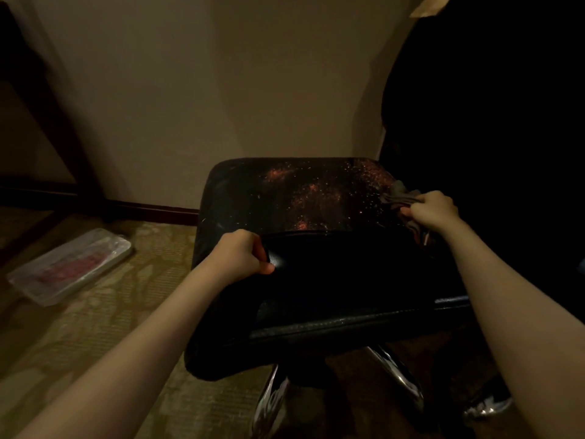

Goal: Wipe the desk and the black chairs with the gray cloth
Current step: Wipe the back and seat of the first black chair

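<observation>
A black chair (316, 280) stands in front of me, seen from behind its backrest, with a worn seat (304, 194) showing reddish flaked patches. My left hand (243, 256) grips the top left edge of the backrest. My right hand (433, 210) holds the bunched gray cloth (400, 193) at the right edge of the seat. Part of the cloth hangs down below that hand.
A clear plastic package (69, 266) lies on the patterned carpet at left. A beige wall (221, 90) rises behind the chair. Dark furniture (490, 122) fills the right side. A dark wooden frame (47, 122) leans at far left. Chrome chair legs (399, 378) show below.
</observation>
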Action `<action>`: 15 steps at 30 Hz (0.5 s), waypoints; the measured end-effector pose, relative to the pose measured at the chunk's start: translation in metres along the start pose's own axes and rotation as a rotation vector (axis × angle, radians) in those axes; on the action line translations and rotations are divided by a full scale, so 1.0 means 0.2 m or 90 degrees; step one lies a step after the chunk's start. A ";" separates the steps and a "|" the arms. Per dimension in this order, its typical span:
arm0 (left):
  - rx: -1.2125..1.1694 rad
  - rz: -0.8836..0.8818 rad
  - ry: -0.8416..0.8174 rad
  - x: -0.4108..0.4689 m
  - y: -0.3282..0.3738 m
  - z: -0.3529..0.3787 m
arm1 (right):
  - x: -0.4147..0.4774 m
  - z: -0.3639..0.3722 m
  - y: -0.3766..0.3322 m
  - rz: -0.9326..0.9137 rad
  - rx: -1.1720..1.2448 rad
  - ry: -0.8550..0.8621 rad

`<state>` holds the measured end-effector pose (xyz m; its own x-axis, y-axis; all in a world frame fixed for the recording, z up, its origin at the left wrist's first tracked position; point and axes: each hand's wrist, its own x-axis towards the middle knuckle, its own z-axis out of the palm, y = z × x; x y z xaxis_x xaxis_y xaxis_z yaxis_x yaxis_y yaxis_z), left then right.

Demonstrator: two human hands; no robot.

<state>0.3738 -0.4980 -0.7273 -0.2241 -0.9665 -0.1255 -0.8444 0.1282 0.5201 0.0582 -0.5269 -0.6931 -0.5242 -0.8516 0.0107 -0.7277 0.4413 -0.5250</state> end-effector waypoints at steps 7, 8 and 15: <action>-0.041 -0.004 0.012 -0.03 -0.01 0.01 | -0.24 0.28 -0.40 -0.166 0.044 -0.128; -0.044 0.000 0.013 -0.04 0.00 0.01 | -0.27 0.31 -0.44 -0.180 0.059 -0.143; -0.035 0.003 0.048 -0.05 0.01 0.02 | -0.40 0.43 -0.65 -0.199 0.190 -0.228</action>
<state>0.3722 -0.4865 -0.7274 -0.1886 -0.9802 -0.0597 -0.8149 0.1223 0.5666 0.2324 -0.5410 -0.6980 -0.0829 -0.9949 -0.0577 -0.6405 0.0976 -0.7618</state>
